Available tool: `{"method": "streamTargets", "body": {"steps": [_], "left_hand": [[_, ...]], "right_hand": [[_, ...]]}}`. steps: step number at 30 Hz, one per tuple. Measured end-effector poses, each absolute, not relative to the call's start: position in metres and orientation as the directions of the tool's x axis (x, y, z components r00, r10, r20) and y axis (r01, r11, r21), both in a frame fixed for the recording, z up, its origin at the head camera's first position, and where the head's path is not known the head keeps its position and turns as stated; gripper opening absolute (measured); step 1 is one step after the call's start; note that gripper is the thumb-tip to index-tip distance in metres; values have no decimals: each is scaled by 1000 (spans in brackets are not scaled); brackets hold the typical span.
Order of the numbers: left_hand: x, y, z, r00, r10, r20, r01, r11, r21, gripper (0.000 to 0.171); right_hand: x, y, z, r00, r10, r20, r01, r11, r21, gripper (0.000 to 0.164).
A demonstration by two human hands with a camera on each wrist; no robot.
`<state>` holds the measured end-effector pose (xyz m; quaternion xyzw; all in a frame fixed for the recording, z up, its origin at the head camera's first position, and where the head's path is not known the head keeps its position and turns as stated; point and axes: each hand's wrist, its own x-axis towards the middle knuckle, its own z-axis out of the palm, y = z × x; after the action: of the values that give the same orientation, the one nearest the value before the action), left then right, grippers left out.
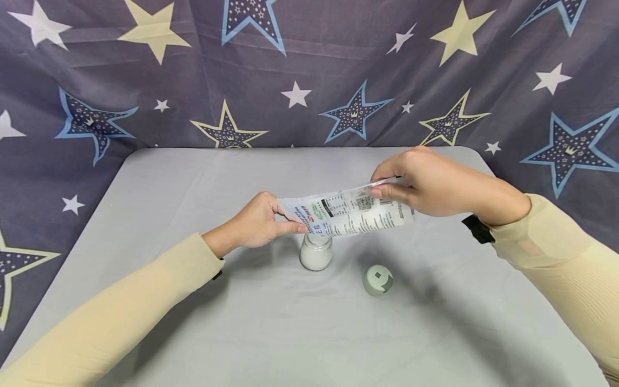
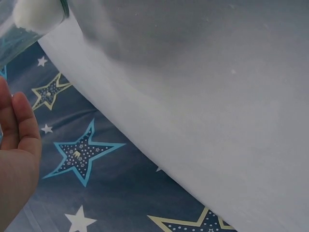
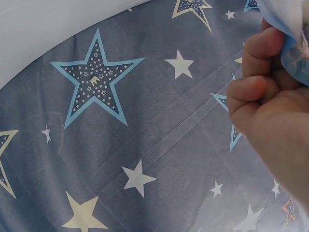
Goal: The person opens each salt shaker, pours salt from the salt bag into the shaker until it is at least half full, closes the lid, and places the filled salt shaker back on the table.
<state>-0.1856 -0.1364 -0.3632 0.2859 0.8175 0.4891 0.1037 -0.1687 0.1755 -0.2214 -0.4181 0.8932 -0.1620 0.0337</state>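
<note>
A printed plastic pouch (image 1: 348, 212) is held lengthwise over a small glass jar (image 1: 316, 257), its left end at the jar's mouth. My left hand (image 1: 258, 221) pinches that left end, thumb on the near face. My right hand (image 1: 425, 183) grips the upper edge at the other end, slightly higher. White contents fill much of the jar, also visible in the left wrist view as a glass jar (image 2: 41, 17). A pale green lid (image 1: 378, 280) lies apart on the table, right of the jar. The pouch's opening is hidden in the head view.
The grey-covered table (image 1: 232, 333) extends around the jar and lid. A dark star-patterned cloth (image 1: 309, 70) hangs behind its far edge and along the sides.
</note>
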Motion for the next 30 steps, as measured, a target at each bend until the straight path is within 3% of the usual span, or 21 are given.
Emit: {"method": "streamTargets", "body": {"steps": [30], "left_hand": [[-185, -137, -363, -813, 574, 95, 351, 353, 868, 13]], "right_hand": [[-169, 175, -218, -673, -738, 51, -714, 630, -306, 8]]}}
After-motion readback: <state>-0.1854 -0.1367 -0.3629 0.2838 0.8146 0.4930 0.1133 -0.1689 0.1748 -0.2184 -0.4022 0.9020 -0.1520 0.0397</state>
